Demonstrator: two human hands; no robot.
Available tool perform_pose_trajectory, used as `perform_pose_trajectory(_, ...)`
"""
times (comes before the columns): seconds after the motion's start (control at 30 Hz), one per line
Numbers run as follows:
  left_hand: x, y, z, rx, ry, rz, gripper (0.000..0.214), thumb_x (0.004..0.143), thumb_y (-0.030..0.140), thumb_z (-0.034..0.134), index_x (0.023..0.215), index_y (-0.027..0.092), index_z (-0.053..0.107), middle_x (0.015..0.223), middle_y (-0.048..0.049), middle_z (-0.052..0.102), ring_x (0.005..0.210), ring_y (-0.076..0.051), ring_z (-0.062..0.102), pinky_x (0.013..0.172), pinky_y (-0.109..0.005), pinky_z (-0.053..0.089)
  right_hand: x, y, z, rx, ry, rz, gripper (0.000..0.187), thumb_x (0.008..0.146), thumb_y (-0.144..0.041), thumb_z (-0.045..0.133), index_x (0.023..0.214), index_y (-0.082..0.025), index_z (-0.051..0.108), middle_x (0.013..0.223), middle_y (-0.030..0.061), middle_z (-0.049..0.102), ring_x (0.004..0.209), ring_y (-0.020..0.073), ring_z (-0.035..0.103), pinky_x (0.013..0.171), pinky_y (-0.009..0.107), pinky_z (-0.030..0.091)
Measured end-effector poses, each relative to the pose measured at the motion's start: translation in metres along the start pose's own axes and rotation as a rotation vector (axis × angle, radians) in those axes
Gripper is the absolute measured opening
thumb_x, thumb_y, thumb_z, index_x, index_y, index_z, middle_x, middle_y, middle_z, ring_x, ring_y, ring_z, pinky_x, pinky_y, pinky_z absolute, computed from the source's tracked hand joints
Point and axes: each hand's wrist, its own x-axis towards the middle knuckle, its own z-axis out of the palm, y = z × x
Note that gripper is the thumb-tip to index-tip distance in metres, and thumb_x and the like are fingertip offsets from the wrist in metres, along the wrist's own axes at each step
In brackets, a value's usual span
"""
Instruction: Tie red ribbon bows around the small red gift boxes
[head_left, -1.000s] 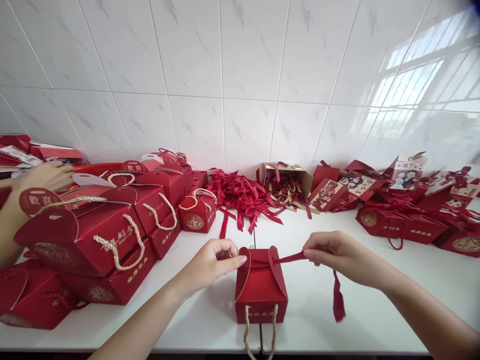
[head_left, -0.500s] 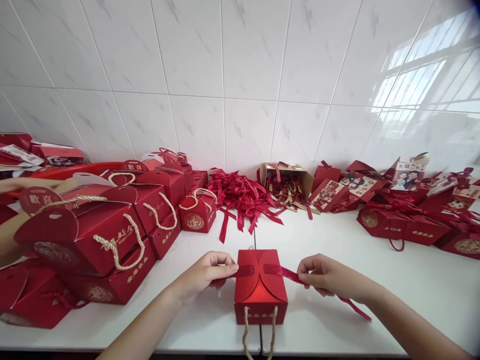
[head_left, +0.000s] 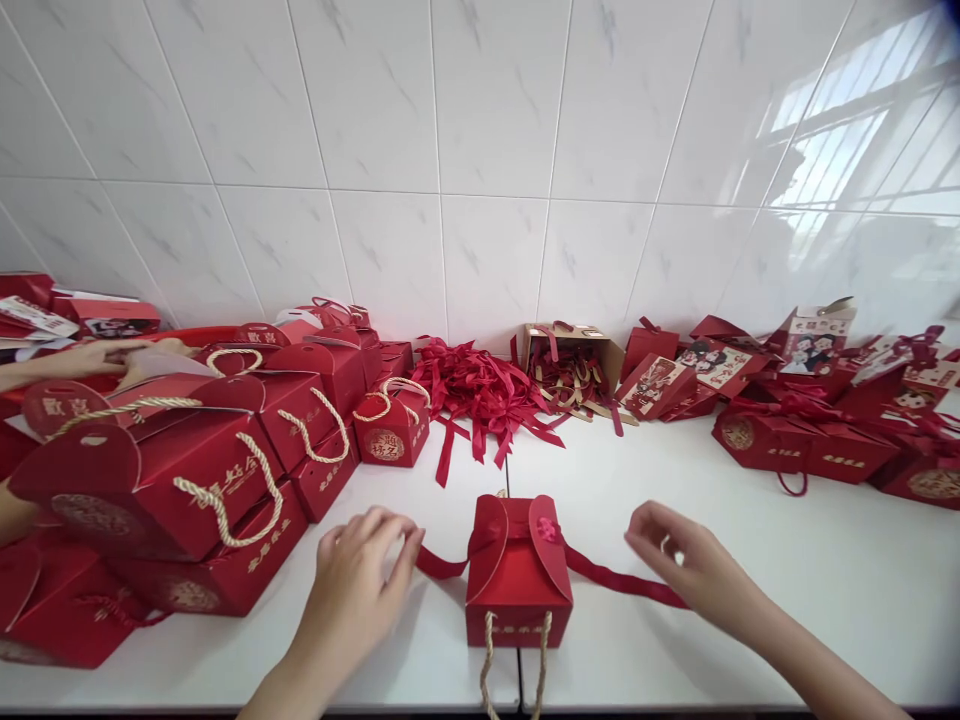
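A small red gift box with a curved-flap lid and twisted rope handles stands upright in front of me. A dark red ribbon runs across its top through the flaps, and both ends trail out sideways. Left of the box, my left hand has thumb and finger closed at the ribbon's left end; the grip itself is partly hidden. My right hand hovers on the other side, fingers loosely curled and no ribbon at the fingertips. The right ribbon end passes beneath that hand and goes out of sight.
Stacked red gift boxes fill the left side, with another person's hand behind them. Against the tiled wall lie a heap of red ribbons and an open carton. More red boxes crowd the right.
The ribbon now hangs looser, and a flap bears a pinkish knot-like patch. My left hand has shifted left from the box. My right hand has moved slightly right, its fingertips off the ribbon.
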Motion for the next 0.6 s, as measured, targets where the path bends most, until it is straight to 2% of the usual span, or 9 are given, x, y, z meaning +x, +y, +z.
perform_pose_trajectory(0.07,-0.015,0.009,0.0,0.059,-0.213,0.006,0.029,0.082,0.042,0.059,0.059,0.024,0.064,0.065,-0.0048,0.059,0.066,-0.022,0.05,0.066,-0.027,0.033,-0.016,-0.016,0.004,-0.025,-0.25,-0.029,0.022,0.089,-0.04,0.046,0.085,-0.022,0.059,0.074,0.0023,0.059,0.07,0.0171,0.052,0.064,0.029,0.041)
perform_pose_trajectory(0.13,-0.026,0.019,0.003,0.076,-0.392,-0.015,0.033,0.087,0.041,0.051,0.062,0.025,0.067,0.058,-0.0038,0.057,0.057,-0.02,0.047,0.058,-0.027,0.029,-0.027,-0.026,0.01,-0.09,-0.433,-0.055,0.023,0.087,-0.037,0.05,0.103,-0.026,0.063,0.081,0.0033,0.063,0.075,0.0187,0.055,0.067,0.029,0.042)
perform_pose_trajectory(0.2,-0.03,0.025,0.009,0.075,-0.372,-0.082,0.022,0.086,0.039,0.053,0.083,0.027,0.072,0.055,-0.002,0.056,0.053,-0.02,0.046,0.055,-0.026,0.026,-0.031,-0.027,0.02,-0.165,-0.479,-0.078,0.037,0.087,-0.036,0.05,0.123,-0.031,0.057,0.086,0.0043,0.065,0.078,0.0207,0.057,0.07,0.031,0.041)
perform_pose_trajectory(0.23,-0.031,0.026,0.013,0.056,-0.326,-0.136,0.023,0.084,0.038,0.056,0.097,0.028,0.071,0.053,-0.0008,0.054,0.052,-0.02,0.046,0.054,-0.026,0.026,-0.03,-0.025,0.025,-0.175,-0.468,-0.083,0.043,0.088,-0.037,0.048,0.131,-0.031,0.051,0.086,0.0047,0.065,0.077,0.021,0.056,0.071,0.032,0.041)
perform_pose_trajectory(0.3,-0.03,0.025,0.019,-0.084,-0.26,-0.261,0.039,0.08,0.039,0.06,0.117,0.026,0.063,0.054,0.0012,0.053,0.052,-0.019,0.047,0.053,-0.026,0.028,-0.025,-0.017,0.036,-0.094,-0.389,-0.048,0.054,0.091,-0.043,0.044,0.142,-0.028,0.039,0.083,0.0048,0.064,0.075,0.0208,0.056,0.071,0.033,0.042)
perform_pose_trajectory(0.37,-0.028,0.023,0.024,-0.378,-0.24,-0.369,0.049,0.079,0.038,0.064,0.125,0.026,0.056,0.066,0.001,0.058,0.057,-0.017,0.051,0.055,-0.024,0.033,-0.018,-0.012,0.047,0.136,-0.263,0.036,0.063,0.091,-0.05,0.043,0.147,-0.024,0.029,0.088,0.0048,0.063,0.073,0.0187,0.055,0.072,0.033,0.044)
perform_pose_trajectory(0.43,-0.026,0.024,0.026,-0.741,-0.232,-0.469,0.051,0.078,0.033,0.067,0.126,0.028,0.051,0.088,-0.0007,0.063,0.064,-0.014,0.054,0.056,-0.023,0.038,-0.014,-0.011,0.057,0.462,-0.139,0.151,0.065,0.088,-0.054,0.048,0.144,-0.023,0.035,0.102,0.006,0.062,0.073,0.0159,0.057,0.071,0.031,0.047)
perform_pose_trajectory(0.5,-0.024,0.028,0.026,-1.074,-0.167,-0.595,0.045,0.077,0.025,0.069,0.12,0.027,0.053,0.103,-0.0024,0.063,0.071,-0.013,0.057,0.055,-0.022,0.041,-0.012,-0.014,0.064,0.834,-0.096,0.264,0.058,0.083,-0.051,0.059,0.133,-0.023,0.049,0.117,0.0074,0.059,0.081,0.0151,0.061,0.074,0.029,0.049)
perform_pose_trajectory(0.6,-0.018,0.035,0.027,-1.422,0.003,-0.778,0.021,0.079,0.016,0.065,0.099,0.021,0.06,0.094,-0.0035,0.063,0.074,-0.014,0.062,0.05,-0.021,0.044,-0.007,-0.02,0.068,1.321,-0.022,0.387,0.039,0.076,-0.033,0.072,0.112,-0.024,0.061,0.122,0.0049,0.059,0.099,0.0152,0.062,0.079,0.025,0.051)
